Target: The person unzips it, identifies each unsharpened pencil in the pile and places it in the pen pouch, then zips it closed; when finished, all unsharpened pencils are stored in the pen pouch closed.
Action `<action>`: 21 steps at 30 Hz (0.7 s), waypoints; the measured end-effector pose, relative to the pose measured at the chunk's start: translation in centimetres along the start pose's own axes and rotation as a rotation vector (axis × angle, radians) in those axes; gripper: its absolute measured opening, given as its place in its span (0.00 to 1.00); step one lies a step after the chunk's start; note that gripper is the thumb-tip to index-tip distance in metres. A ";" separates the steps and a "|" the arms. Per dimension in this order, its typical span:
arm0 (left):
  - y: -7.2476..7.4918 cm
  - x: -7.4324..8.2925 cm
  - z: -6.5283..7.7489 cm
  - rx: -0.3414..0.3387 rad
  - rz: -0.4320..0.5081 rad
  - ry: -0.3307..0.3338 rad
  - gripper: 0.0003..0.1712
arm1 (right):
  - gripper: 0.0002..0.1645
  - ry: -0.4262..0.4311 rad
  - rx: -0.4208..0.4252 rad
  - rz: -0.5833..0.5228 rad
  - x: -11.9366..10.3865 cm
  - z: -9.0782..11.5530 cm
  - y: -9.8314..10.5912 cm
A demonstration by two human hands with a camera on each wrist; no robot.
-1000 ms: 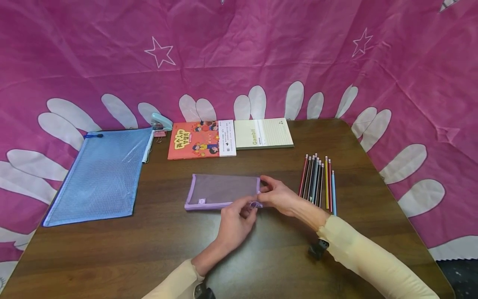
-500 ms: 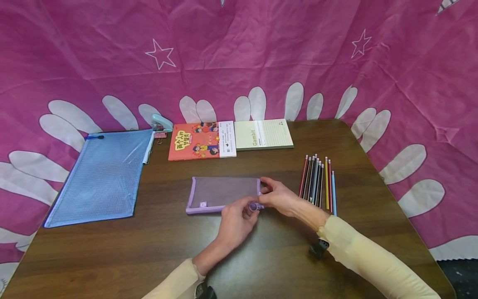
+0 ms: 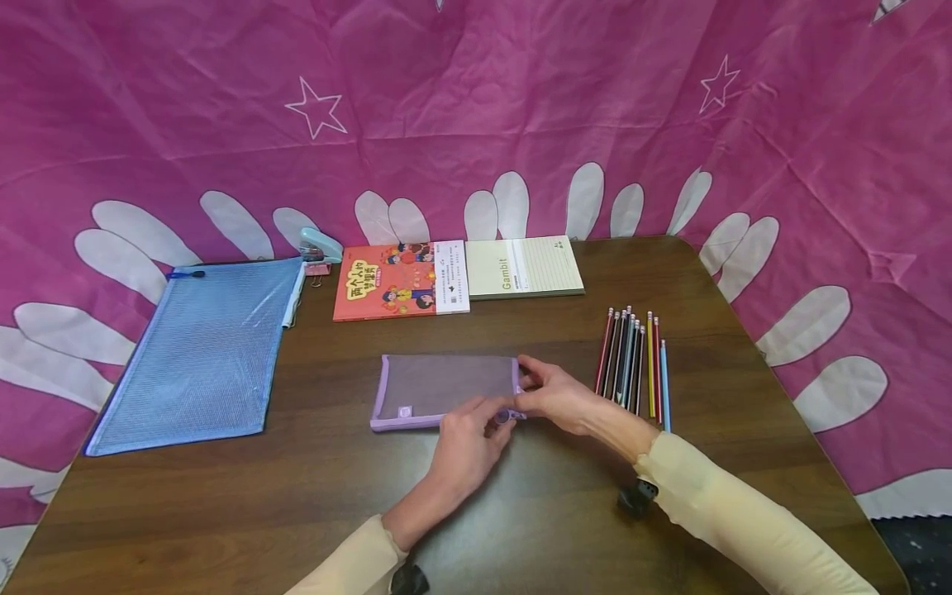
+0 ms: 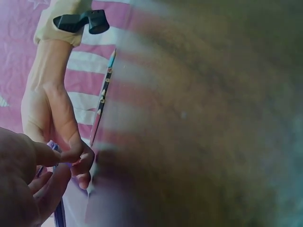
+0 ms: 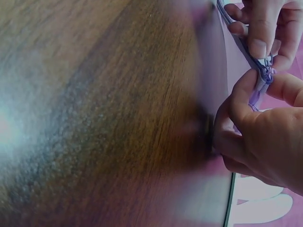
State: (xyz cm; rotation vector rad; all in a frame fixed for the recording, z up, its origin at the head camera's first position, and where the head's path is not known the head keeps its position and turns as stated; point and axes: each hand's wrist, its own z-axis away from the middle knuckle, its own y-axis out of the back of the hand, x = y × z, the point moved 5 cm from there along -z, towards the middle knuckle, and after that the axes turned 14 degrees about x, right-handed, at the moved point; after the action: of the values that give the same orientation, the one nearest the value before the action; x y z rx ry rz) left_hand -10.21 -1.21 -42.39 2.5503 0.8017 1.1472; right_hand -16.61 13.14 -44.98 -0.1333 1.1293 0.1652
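A flat purple-edged mesh zip pouch (image 3: 446, 384) lies mid-table in the head view, its zip along the near edge. At its near right corner my right hand (image 3: 561, 401) pinches the pouch between thumb and fingers. My left hand (image 3: 468, 446) pinches the zip pull beside that corner; a small purple ring (image 3: 503, 416) shows by its fingertips. Up close in the right wrist view, the zip end (image 5: 265, 73) stands between the fingertips of both hands. The fingers partly hide the pull.
Right of the hands lies a row of several pencils (image 3: 628, 355). Behind the pouch are a red book (image 3: 394, 281) and a pale notepad (image 3: 528, 266). A blue mesh zip bag (image 3: 204, 355) lies at left, with a light blue stapler (image 3: 320, 245) and a pink binder clip (image 3: 317, 269) beyond it.
The pouch has shifted slightly toward the near side of the table. Both hands keep their grip at its right corner and have hardly moved.
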 end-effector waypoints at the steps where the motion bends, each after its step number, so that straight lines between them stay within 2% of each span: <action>1: 0.0 0.0 0.0 0.001 -0.001 -0.011 0.15 | 0.56 0.006 -0.007 0.007 0.0 0.0 0.0; 10: 0.2 -0.3 0.2 0.025 -0.042 -0.125 0.14 | 0.57 0.041 -0.060 0.050 -0.2 -0.1 0.2; 15: 0.6 -0.6 0.2 0.032 -0.070 -0.147 0.14 | 0.56 0.058 -0.091 0.057 0.0 -0.2 0.8; 21: 1.8 -1.4 0.1 0.048 -0.105 -0.162 0.15 | 0.55 0.084 -0.121 0.039 0.2 -0.4 1.6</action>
State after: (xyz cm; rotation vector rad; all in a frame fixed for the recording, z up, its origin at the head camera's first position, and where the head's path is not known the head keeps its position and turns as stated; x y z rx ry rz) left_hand -10.18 -3.45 -42.60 2.5653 0.9196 0.8870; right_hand -17.19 14.64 -45.35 -0.2270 1.2059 0.2650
